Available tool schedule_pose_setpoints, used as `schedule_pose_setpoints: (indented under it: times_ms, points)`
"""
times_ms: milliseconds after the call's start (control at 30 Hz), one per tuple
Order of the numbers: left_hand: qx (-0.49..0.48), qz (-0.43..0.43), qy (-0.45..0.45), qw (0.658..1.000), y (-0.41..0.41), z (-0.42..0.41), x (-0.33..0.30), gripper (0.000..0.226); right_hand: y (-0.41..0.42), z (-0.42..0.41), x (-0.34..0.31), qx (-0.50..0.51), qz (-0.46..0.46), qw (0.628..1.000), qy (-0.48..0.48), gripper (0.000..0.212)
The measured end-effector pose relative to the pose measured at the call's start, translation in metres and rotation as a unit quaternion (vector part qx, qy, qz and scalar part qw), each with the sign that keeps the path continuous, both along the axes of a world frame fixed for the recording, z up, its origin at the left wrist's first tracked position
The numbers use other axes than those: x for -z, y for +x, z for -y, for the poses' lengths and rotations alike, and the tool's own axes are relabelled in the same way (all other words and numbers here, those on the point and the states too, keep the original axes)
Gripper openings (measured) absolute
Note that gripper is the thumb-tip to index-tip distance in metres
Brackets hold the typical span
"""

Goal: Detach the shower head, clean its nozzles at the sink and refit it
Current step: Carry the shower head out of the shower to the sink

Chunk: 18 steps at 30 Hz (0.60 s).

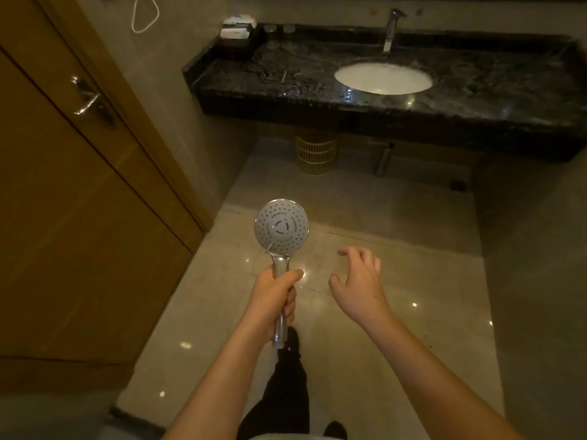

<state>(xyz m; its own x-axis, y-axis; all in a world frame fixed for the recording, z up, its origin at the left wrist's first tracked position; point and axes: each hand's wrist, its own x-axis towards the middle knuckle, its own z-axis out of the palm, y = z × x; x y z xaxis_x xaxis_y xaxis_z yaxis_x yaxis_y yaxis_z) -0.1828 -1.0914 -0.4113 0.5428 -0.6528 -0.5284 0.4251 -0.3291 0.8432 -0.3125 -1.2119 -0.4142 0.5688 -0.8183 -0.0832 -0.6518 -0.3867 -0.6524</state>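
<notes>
The shower head [281,227] is detached from any hose and held upright in mid-air, near and a little left of centre, above the floor. Its round grey face, dotted with rings of small nozzles around a central circular insert, faces the camera. A chrome handle runs down from it. The sink [383,78], a white oval basin set into a dark marbled bench [286,71], lies far and to the right, well apart from it.
</notes>
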Motion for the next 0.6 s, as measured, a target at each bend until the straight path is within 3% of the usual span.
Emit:
schedule_pose_setpoints:
  times_ms: [167, 600]
  points:
    - [-0.024, -0.012, 0.000, 1.000, 0.076, 0.053, 0.018, 0.023, 0.069, 0.061, 0.013, -0.056, -0.063, 0.996, -0.023, 0.059]
    - [0.012, -0.035, 0.015, 0.999, 0.258, 0.173, 0.023, 0.019, 0.250, 0.194, 0.014, -0.023, -0.076, 0.996, 0.045, 0.066]
